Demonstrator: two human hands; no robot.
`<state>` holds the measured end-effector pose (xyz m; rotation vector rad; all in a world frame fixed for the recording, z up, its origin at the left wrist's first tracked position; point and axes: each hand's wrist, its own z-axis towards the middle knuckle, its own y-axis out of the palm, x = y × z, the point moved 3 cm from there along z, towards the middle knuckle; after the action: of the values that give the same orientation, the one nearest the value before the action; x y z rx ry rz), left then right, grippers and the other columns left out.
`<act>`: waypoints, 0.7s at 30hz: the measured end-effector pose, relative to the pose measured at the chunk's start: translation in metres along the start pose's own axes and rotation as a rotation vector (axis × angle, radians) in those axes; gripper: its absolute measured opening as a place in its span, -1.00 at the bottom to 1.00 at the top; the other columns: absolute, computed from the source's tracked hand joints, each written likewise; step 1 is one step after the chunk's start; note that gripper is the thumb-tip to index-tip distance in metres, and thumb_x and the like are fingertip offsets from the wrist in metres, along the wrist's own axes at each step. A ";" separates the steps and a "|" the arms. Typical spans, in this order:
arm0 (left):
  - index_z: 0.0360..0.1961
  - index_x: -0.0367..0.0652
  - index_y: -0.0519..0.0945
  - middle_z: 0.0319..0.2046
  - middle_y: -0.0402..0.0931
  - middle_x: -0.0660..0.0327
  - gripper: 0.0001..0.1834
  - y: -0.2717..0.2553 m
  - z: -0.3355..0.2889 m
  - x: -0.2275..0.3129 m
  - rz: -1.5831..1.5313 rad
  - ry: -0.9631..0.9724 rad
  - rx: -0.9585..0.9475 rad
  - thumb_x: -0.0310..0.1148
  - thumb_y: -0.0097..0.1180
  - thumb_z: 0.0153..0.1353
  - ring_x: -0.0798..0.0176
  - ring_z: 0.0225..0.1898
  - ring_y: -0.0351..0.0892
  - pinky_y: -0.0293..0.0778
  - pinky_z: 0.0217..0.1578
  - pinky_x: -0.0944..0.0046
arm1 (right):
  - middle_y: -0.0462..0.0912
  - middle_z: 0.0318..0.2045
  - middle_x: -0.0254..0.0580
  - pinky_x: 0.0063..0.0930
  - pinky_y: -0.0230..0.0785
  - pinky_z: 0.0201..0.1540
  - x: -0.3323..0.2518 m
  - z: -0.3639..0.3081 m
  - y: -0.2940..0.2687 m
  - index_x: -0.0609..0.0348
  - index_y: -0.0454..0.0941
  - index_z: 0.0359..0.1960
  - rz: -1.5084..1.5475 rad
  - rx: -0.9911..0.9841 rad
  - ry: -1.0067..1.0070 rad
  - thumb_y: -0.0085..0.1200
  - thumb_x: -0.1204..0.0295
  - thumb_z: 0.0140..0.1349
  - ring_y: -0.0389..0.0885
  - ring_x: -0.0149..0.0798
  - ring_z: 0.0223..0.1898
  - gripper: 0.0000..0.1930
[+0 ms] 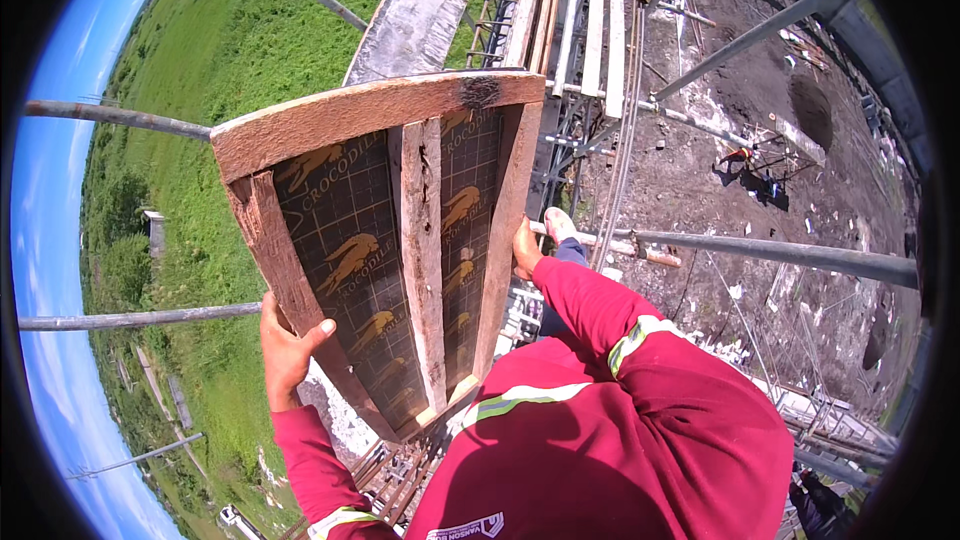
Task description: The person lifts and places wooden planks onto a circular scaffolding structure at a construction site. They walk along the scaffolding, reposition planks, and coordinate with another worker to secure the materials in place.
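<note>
Upright in front of my body is a formwork panel [421, 240], a timber frame with a middle batten over dark printed plywood. My left hand [290, 348] grips its left edge, thumb over the face of the frame and fingers behind. On the opposite side, my right hand [525, 248] is wrapped around the right edge, its fingers partly hidden by the timber. A dark burnt-looking patch marks the top rail. The panel's lower end reaches close to my red shirt.
Steel scaffold pipes [780, 256] cross on both sides at about waist height. Beyond the panel runs a concrete wall top [420, 10], with long planks [592, 30] beside it. Far below on the right lies dirt ground with a person [740, 154]; grass [240, 50] spreads on the left.
</note>
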<state>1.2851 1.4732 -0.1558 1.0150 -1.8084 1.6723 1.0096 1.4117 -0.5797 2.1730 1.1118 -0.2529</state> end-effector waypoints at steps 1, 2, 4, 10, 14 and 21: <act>0.09 -0.28 0.28 -0.08 0.46 0.10 -0.18 0.002 0.012 0.001 -0.023 0.012 0.015 -0.36 0.47 -0.21 0.23 -0.06 0.48 0.39 0.00 0.25 | 0.29 0.27 -0.21 -0.05 0.02 0.30 0.009 -0.003 -0.007 0.08 0.13 0.34 0.073 0.022 0.139 -0.56 -0.28 0.28 0.22 -0.09 0.28 -0.19; 0.09 -0.28 0.27 -0.11 0.48 0.11 -0.20 0.002 0.026 -0.001 -0.046 0.003 -0.006 -0.37 0.45 -0.18 0.26 -0.10 0.50 0.42 -0.06 0.28 | 0.23 0.31 -0.20 -0.01 -0.04 0.32 0.016 -0.006 -0.011 0.07 0.08 0.36 0.044 0.067 0.159 -0.57 -0.30 0.26 0.15 -0.08 0.32 -0.17; 0.09 -0.29 0.27 -0.13 0.49 0.11 -0.21 0.007 0.051 -0.011 -0.072 0.038 0.031 -0.36 0.44 -0.16 0.27 -0.12 0.50 0.43 -0.07 0.28 | 0.10 0.37 -0.19 0.03 -0.11 0.34 0.030 -0.014 -0.020 0.06 -0.03 0.39 0.013 0.140 0.212 -0.58 -0.31 0.25 0.01 -0.09 0.38 -0.15; 0.10 -0.37 0.36 -0.14 0.54 0.04 -0.25 0.040 0.166 -0.061 -0.146 0.097 -0.020 -0.25 0.39 -0.08 0.24 -0.11 0.53 0.43 -0.06 0.26 | 0.08 0.38 -0.18 -0.15 -0.07 0.34 0.055 -0.012 -0.031 0.06 0.01 0.38 0.108 0.188 0.170 -0.59 -0.26 0.28 0.01 -0.16 0.38 -0.19; 0.12 -0.41 0.39 -0.09 0.54 0.04 -0.27 0.070 0.243 -0.095 -0.138 0.057 -0.108 -0.30 0.38 -0.08 0.22 -0.08 0.53 0.41 -0.01 0.24 | 0.20 0.32 -0.10 -0.10 0.03 0.30 0.056 0.004 -0.040 0.07 0.09 0.35 0.093 0.275 0.151 -0.60 -0.30 0.25 0.14 -0.10 0.33 -0.16; 0.13 -0.37 0.41 -0.07 0.55 0.08 -0.32 0.104 0.309 -0.154 -0.363 -0.094 -0.257 -0.41 0.35 -0.05 0.23 -0.09 0.54 0.41 -0.01 0.25 | 0.44 0.14 -0.11 -0.02 0.25 0.19 0.066 0.027 -0.055 0.02 0.25 0.25 0.032 0.424 0.238 -0.63 -0.30 0.25 0.42 -0.01 0.14 -0.20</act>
<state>1.3419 1.1994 -0.3828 1.2331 -1.7164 1.1631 1.0114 1.4592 -0.6562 2.6492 1.2387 -0.2367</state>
